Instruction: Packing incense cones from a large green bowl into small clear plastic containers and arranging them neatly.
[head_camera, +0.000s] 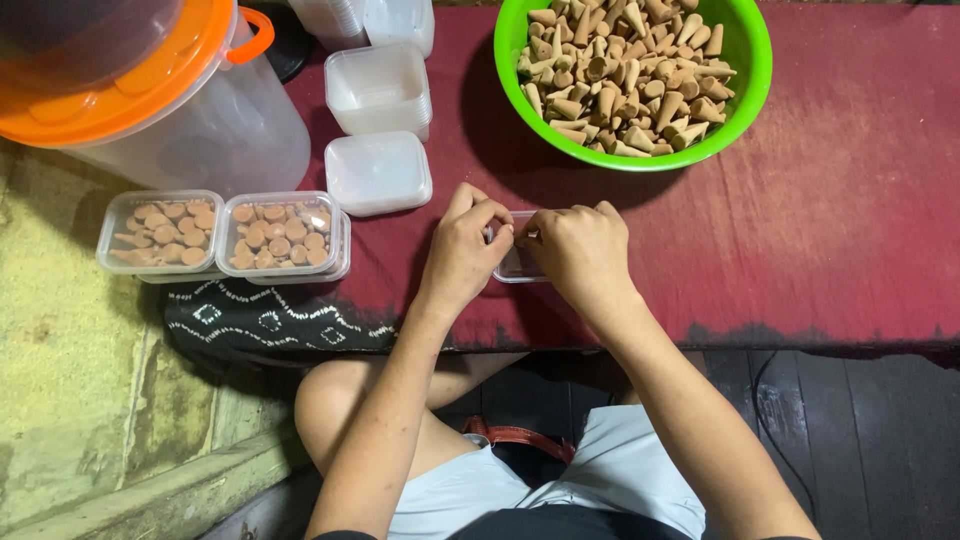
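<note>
1. Dark red cloth (850, 220) covers a low work surface, with dark floorboards below its near edge and a worn greenish floor to the left.
2. At the middle of the cloth a small clear box (517, 262) sits flat; it is mostly hidden, so whether it holds anything cannot be told.
3. Left hand (462, 245) pinches the box's left rim, fingers together on it. Right hand (578, 250) covers the box's right side, fingertips curled onto the rim.
4. Judging by the grip, the box is being readied or closed; the next move seems to call for steady, even finger pressure.
5. Beyond the box, up and right, a green bowl (745, 60) is heaped with tan cones (625, 70).
6. Left of the box lie a stack of empty tubs (378, 90) and a lidded one (378, 172).
7. Farther left, two filled boxes (222, 232) sit beside a large clear jar with an orange lid (150, 80).
</note>
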